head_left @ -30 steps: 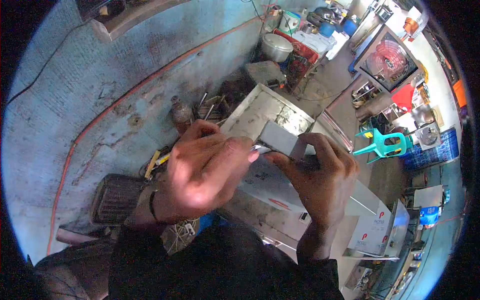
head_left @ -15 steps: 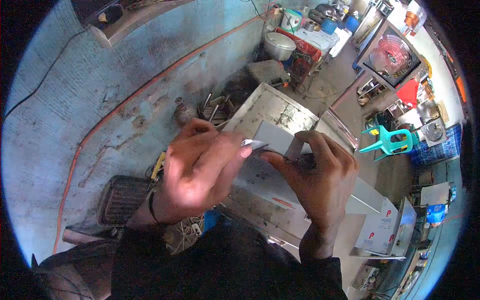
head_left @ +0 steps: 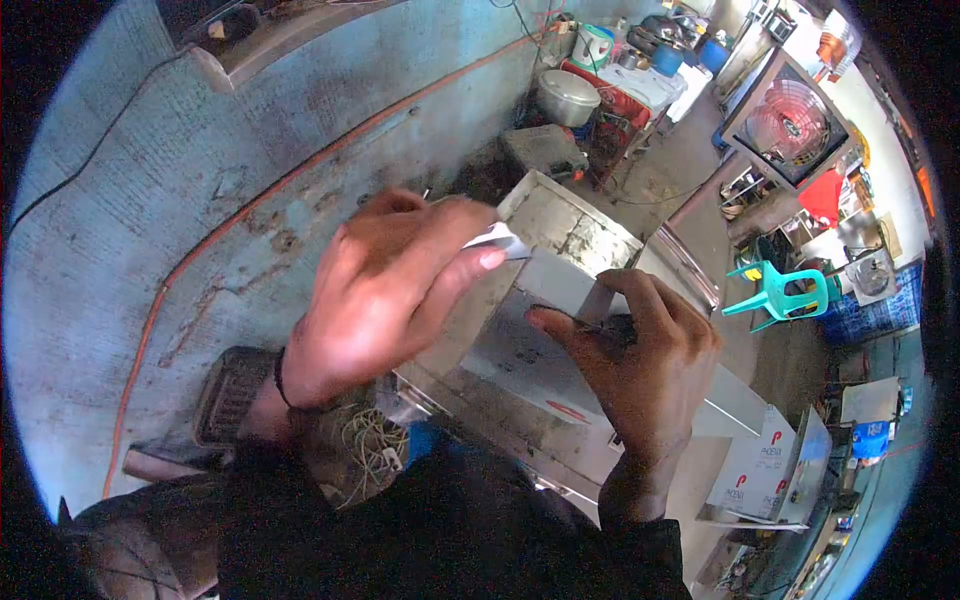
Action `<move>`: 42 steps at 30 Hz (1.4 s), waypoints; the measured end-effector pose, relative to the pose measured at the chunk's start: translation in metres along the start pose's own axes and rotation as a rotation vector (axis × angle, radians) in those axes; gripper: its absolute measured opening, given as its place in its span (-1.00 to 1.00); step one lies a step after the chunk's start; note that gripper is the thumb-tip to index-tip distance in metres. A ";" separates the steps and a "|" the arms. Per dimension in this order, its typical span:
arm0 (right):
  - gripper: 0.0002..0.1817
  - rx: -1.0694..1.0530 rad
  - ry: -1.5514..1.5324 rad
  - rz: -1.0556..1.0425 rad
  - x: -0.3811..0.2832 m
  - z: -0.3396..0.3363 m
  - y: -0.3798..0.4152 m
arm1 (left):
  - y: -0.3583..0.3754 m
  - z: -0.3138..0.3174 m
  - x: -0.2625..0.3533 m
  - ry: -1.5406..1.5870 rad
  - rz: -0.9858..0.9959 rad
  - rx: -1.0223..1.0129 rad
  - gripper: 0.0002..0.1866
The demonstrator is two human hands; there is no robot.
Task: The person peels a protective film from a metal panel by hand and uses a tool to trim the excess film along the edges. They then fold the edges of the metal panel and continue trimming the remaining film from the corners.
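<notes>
Blue wall (head_left: 180, 230): at 10 o'clock, the broadest surface in view.
Metal tray (head_left: 545, 215): between 1 and 2 o'clock, beyond the hands, its floor blotched.
Framed fan (head_left: 790, 125): 2 o'clock.
Green chair (head_left: 785, 293): 3 o'clock, well apart from the hands.
Grey metal piece (head_left: 560, 282): just off the middle toward 3 o'clock, between the hands.
Right hand (head_left: 655, 345): toward 4 o'clock, gripping the metal piece by its edge, thumb on the near side.
Left hand (head_left: 385, 285): toward 9 o'clock, thumb and fingers pinched narrow on a whitish strip.
Whitish strip (head_left: 505, 240): near 12 o'clock, by the piece's corner; whether attached, I cannot tell.
Strip hazard: it might tear or slip, if pulled sharply or pinched too near its end.
Edge hazard: fingertips could be nicked, if the metal is sharp and the grip slides.
Bench-side count: one tray, one fan, one chair, one held piece, one strip, two hands.
</notes>
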State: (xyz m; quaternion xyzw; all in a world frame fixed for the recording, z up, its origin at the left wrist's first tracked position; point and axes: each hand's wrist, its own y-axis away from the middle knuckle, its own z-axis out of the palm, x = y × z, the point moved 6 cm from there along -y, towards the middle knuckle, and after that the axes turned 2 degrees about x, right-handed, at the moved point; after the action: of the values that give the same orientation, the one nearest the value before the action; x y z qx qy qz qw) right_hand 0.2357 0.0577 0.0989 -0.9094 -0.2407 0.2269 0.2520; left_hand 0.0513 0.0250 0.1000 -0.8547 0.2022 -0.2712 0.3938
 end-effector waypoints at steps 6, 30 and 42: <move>-0.51 0.009 -0.005 0.008 0.004 0.003 0.001 | -0.015 -0.002 -0.001 -0.017 0.058 -0.199 -0.82; -0.24 -0.016 0.067 0.103 0.010 -0.002 0.013 | 0.092 0.099 -0.061 1.653 -0.841 0.086 -0.74; -0.10 0.020 0.160 0.123 0.009 -0.005 0.015 | 0.080 0.107 -0.046 1.379 -0.786 0.011 -0.70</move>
State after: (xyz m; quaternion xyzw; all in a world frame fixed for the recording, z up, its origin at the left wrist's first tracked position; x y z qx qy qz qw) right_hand 0.2498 0.0495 0.0912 -0.9351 -0.1614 0.1708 0.2651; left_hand 0.0717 0.0620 -0.0345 -0.5009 0.0827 -0.8595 0.0596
